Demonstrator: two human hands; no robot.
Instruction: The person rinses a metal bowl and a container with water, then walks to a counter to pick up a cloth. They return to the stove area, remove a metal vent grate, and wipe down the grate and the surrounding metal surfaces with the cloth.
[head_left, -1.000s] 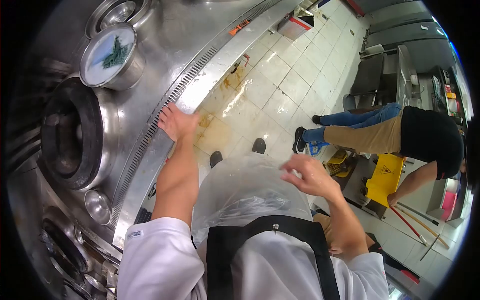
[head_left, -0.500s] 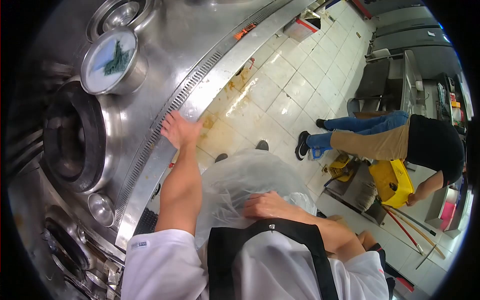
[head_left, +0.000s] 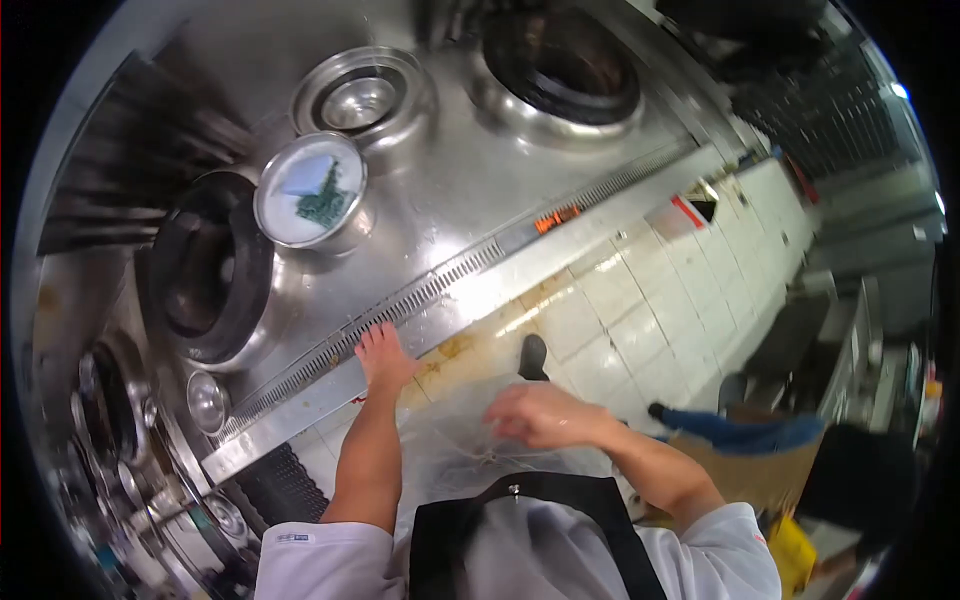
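My left hand rests at the front edge of the steel stove counter, fingers spread over the slotted drain strip. It holds nothing. My right hand hovers before my clear plastic apron, fingers loosely bent, with nothing visible in them. Behind my left hand stands a metal pot filled with something white, with a blue and dark green piece on top. Beyond the pot sit nested metal bowls. A small metal bowl lies near the drain strip at the left.
Black-ringed wok burners are set into the counter. An orange item lies on the drain strip. A red-and-white box stands on the wet tiled floor. At the right, a person in blue jeans bends beside a yellow bucket.
The view has turned right along the counter. My right hand has lifted off the apron and moved forward, its fingers loosening. My left hand stays at the counter edge.
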